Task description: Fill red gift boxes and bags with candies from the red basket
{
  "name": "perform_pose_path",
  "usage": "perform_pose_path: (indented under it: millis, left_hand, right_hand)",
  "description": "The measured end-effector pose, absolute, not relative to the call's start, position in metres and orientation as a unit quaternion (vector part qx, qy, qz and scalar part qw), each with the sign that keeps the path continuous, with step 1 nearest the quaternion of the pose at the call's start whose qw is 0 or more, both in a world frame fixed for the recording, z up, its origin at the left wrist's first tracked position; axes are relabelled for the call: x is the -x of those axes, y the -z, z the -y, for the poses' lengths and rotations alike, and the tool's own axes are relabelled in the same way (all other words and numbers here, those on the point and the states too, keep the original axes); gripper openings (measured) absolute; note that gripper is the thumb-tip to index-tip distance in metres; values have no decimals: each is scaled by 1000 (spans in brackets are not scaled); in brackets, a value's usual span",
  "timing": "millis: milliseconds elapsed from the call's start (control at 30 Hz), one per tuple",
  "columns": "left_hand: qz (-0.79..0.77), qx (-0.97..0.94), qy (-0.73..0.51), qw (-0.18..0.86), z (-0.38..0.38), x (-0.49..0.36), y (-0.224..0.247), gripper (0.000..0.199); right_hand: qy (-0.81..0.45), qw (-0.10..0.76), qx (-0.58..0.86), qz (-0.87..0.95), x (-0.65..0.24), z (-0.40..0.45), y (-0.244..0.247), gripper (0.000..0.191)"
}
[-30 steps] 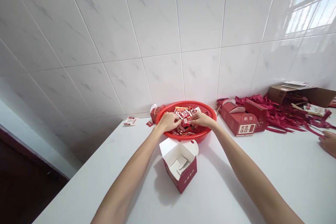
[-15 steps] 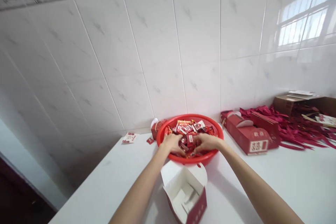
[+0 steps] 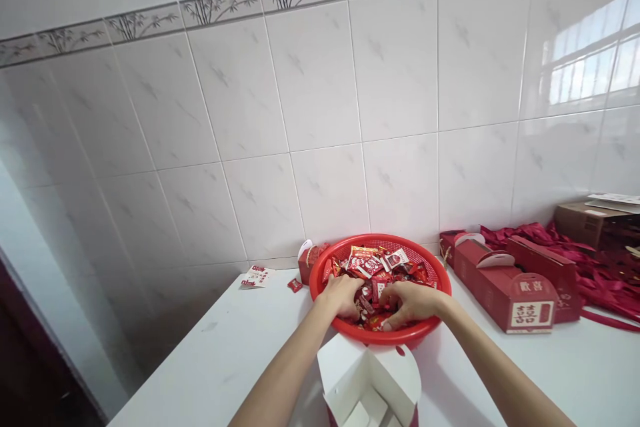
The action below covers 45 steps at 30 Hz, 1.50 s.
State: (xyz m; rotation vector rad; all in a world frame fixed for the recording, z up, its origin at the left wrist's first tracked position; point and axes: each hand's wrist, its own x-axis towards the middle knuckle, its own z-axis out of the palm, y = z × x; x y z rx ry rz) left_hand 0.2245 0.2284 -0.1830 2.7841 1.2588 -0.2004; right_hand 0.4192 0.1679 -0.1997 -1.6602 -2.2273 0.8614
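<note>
Wrapped candies [image 3: 367, 265] lie heaped in the basket, directly under and between the two hands. Behind everything rises the tiled wall [image 3: 320, 93], with a bamboo-patterned border, and below it spreads the white table [image 3: 200, 347]. To the right, dark-red ribbons [image 3: 600, 280] lie in a tangle by a brown cardboard box [image 3: 575, 223]. The round red plastic basket [image 3: 443, 273] sits near the wall, with red gift boxes [image 3: 505, 287] to its right. Just in front of it stands an open carton [image 3: 375, 380], white inside. The right hand [image 3: 410, 300] reaches in with thumb and fingers a little apart, tips among the candies; the left hand [image 3: 345, 295] curls its fingers down into the heap. Whether either grips a candy, I cannot tell. Left of the basket are a small red box [image 3: 310, 257], a printed card [image 3: 257, 277] and a small red packet [image 3: 295, 285].
</note>
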Motion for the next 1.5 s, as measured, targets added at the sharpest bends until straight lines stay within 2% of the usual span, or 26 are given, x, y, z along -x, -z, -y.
perform_pose_path:
  millis: [100,233,300,500,600,700,800,933,1167,1300,1400,1500]
  left_hand:
    - [-416,-907,56,36,-228,-225,181,53]
    - [-420,-906,7,51,-227,-223,180,25]
    - [-417,-905,-38,77,-230,-222,181,25]
    - [-401,-847,-210,278,-247,-217,193,35]
    - [-353,-801,-308,372,-253,-215,196,31]
    - [-293,-771,-365,431,-254,-213,195,31]
    - [-259,-764,-368,462,-252,-214,193,36]
    - [-230,-779,-344,471,-247,-218,190,41]
    - [-226,-796,-322,460,-246,-223,192,42]
    - [-258,-791,-345,434,-248,-222,193,43]
    - [-298,-784,-348,420,-247,-224,193,42]
    - [-320,-760,-327,462,-245,-226,191,49]
  right_hand:
    - [-308,126,545,770,-420,-169,201,41]
    - [-319,129,542,767,-420,-166,198,38]
    - [-314,134,549,763,-420,-164,195,37]
    - [-269,175,564,761,-421,-162,194,25]
    - [-286,204,565,746,-422,-163,196,31]
    - [-302,248,565,727,-423,-164,197,47]
    - [-319,273,564,711,-423,-165,197,57]
    - [-346,298,520,722,-423,-165,196,53]
    - [-387,323,468,726,-425,-165,198,25]
    - [-418,356,486,680,-425,-165,201,25]
    - [-383,409,483,673,-425,-166,202,30]
    - [-282,433,481,708,-424,-167,201,36]
